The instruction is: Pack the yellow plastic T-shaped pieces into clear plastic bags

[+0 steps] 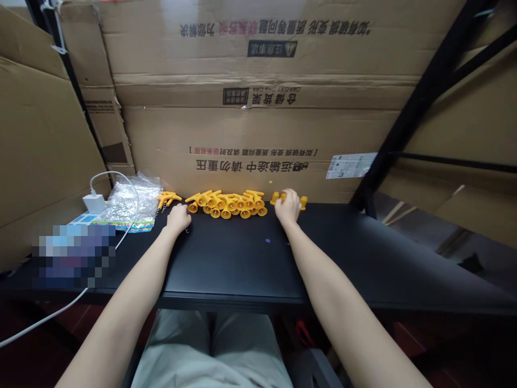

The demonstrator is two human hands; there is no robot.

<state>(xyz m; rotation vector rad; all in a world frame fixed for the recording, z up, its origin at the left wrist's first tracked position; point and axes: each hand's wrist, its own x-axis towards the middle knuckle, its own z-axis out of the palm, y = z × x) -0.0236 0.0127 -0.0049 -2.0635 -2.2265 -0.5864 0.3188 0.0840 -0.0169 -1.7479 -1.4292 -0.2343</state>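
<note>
Yellow plastic pieces with trumpet-like, cupped ends (226, 205) lie heaped in a row along the back of the black shelf. My left hand (179, 218) is closed at the left end of this row. A small metal curl (187, 231) shows just below its fingers; what they grip is hidden. Beyond the right end of the row, my right hand (287, 206) has its fingers curled over small yellow plastic pieces (302, 202), which stick out on both sides. Left of my left hand lie yellow forked pieces (168, 198) with thin metal bits hanging from them.
Clear plastic bags (131, 199) lie at the left, near a white charger (94, 203) with its cable. A pixelated blurred object (75, 256) is in front of them. Cardboard (250, 129) walls the back, and a black post (407, 124) slants at the right.
</note>
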